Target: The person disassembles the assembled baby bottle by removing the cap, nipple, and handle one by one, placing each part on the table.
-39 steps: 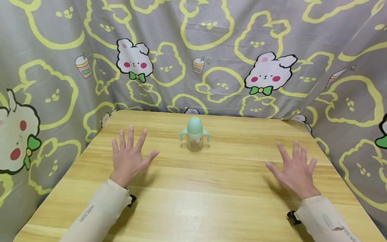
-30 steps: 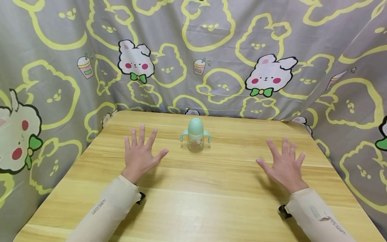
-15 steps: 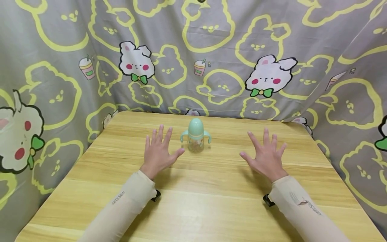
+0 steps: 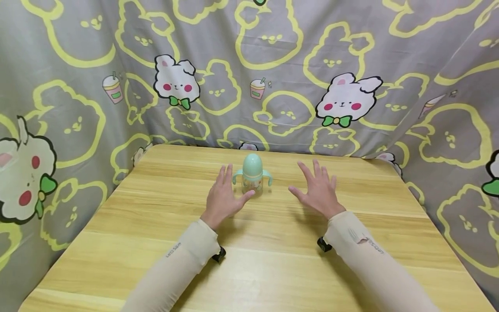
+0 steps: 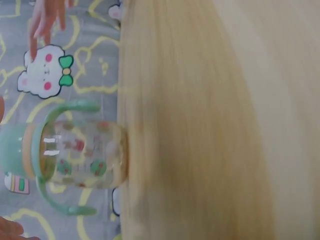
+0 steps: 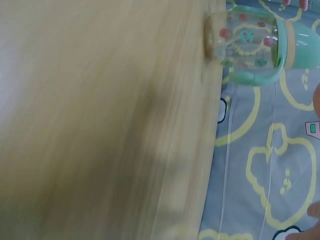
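A baby bottle (image 4: pixel 252 171) with a mint-green domed cap, two mint side handles and a clear printed body stands upright on the wooden table. My left hand (image 4: pixel 224 199) is just left of it with fingers extended; its thumb overlaps the bottle's base in the head view. To the right of the bottle, my right hand (image 4: pixel 317 190) spreads its fingers, a gap apart from the handle. Both wrist views show the baby bottle (image 5: pixel 82 155) sideways, its printed body (image 6: pixel 245 42) between mint handles. Neither hand holds anything.
The light wooden table (image 4: pixel 257 268) reaches out on all sides of the bottle. A grey curtain (image 4: pixel 284 56) with yellow outlines and white rabbit prints hangs behind the table and along both sides. Black wrist straps (image 4: pixel 324 244) show below the sleeves.
Both hands have moved inward toward the baby bottle, the left one rightward and the right one leftward. The left fingers have drawn closer together. The bottle has stayed in place.
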A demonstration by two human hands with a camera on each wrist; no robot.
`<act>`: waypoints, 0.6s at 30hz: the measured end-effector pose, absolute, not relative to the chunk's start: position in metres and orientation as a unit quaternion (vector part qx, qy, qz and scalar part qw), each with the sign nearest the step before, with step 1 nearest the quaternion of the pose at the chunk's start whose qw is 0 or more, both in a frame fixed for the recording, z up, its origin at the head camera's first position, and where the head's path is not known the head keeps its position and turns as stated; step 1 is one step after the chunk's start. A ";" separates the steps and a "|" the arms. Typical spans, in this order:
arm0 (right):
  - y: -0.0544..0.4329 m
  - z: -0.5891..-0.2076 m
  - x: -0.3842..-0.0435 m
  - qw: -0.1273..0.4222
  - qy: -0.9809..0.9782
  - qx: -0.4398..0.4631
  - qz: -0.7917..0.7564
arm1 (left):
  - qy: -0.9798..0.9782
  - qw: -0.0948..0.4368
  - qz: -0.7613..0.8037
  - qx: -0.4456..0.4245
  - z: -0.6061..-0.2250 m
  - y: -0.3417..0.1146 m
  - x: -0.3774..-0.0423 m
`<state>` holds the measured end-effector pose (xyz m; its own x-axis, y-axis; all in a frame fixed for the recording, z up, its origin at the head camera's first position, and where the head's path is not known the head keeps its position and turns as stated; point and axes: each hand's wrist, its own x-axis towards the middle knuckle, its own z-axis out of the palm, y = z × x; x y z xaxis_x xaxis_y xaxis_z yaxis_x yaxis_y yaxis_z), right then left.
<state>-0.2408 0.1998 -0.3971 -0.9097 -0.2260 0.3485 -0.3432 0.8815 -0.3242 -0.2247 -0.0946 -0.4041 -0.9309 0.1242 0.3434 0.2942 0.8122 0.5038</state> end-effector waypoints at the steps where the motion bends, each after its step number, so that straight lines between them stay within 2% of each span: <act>1: 0.197 -0.396 -0.242 0.145 -0.956 0.154 0.204 | -0.936 0.151 -0.300 -0.106 -0.405 -0.092 -0.225; 10: 0.177 -0.396 -0.261 0.139 -0.943 0.181 0.243 | -0.891 0.157 -0.423 -0.043 -0.412 -0.065 -0.223; 18: 0.149 -0.393 -0.274 0.084 -0.929 0.178 0.313 | -0.820 0.180 -0.543 0.018 -0.419 -0.043 -0.217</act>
